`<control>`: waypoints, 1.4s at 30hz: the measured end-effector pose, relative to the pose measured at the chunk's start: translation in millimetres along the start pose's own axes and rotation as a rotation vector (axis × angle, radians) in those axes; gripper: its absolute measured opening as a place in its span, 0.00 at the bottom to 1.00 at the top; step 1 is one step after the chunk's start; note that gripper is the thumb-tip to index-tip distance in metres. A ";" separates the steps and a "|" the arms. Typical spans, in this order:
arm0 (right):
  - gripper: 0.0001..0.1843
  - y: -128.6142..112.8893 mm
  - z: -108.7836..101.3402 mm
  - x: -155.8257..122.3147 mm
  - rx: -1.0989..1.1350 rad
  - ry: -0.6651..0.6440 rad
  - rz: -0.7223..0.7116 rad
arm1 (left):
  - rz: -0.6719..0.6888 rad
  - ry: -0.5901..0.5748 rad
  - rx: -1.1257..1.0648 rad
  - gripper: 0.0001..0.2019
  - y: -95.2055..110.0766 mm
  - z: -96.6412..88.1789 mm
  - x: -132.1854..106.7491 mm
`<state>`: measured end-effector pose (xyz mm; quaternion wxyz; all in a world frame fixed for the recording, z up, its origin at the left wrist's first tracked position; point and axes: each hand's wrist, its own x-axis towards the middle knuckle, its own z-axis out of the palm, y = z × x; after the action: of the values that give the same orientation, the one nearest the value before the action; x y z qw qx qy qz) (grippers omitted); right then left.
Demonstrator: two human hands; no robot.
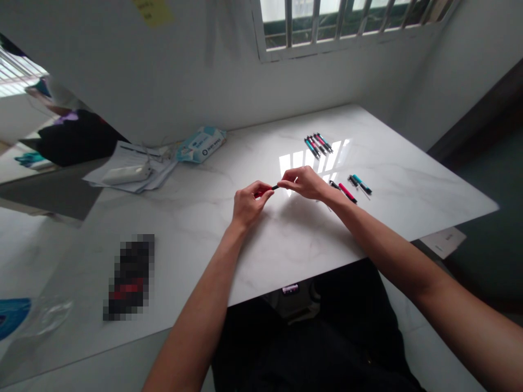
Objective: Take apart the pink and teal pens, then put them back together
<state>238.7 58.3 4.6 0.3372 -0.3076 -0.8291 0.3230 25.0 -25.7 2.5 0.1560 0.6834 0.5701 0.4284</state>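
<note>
My left hand is closed around a red pen, whose black end sticks out between the hands. My right hand pinches the tip of that black end, and its fingers hide what lies inside the grip. Just beyond my right wrist lies a red pen barrel with a black end, and thin pen parts are partly hidden by the hand. A teal pen barrel and a small black piece rest farther right, with a thin pale refill beside them.
Several pens lie side by side at the back of the marble-patterned table. A wipes pack and papers are at the back left. A blurred dark object sits front left, near clear plastic.
</note>
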 end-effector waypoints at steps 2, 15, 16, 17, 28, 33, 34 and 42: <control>0.18 -0.4 -0.1 -0.1 0.026 -0.007 -0.047 | -0.003 0.001 0.007 0.08 -0.2 0.0 0.0; 0.16 -3.1 -0.9 -0.3 0.027 0.006 -0.057 | -0.027 -0.028 -0.019 0.08 -4.3 0.9 -0.3; 0.18 -3.2 -0.8 0.0 0.006 0.010 -0.034 | -0.026 -0.029 -0.023 0.08 -4.3 1.0 -0.4; 0.20 -3.5 -0.6 0.2 -0.015 0.012 -0.011 | -0.025 -0.028 -0.026 0.08 -4.1 1.1 -0.6; 0.14 -5.9 -0.9 -1.3 0.027 0.014 -0.077 | -0.035 -0.014 -0.017 0.08 -3.9 -0.3 0.1; 0.10 -1.4 1.8 0.9 0.031 0.042 -0.047 | -0.027 -0.013 0.004 0.08 -6.7 -0.5 -0.4; 0.10 -0.9 2.4 1.3 0.033 0.042 -0.040 | -0.022 -0.013 0.018 0.08 -6.8 -0.7 -0.6; 0.10 -1.2 3.7 2.1 0.028 0.032 0.021 | 0.004 -0.006 0.083 0.07 -7.8 -1.0 -1.0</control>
<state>234.3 57.8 4.2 0.3512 -0.3167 -0.8157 0.3332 19.3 -24.5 -2.7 0.1283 0.6917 0.5856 0.4027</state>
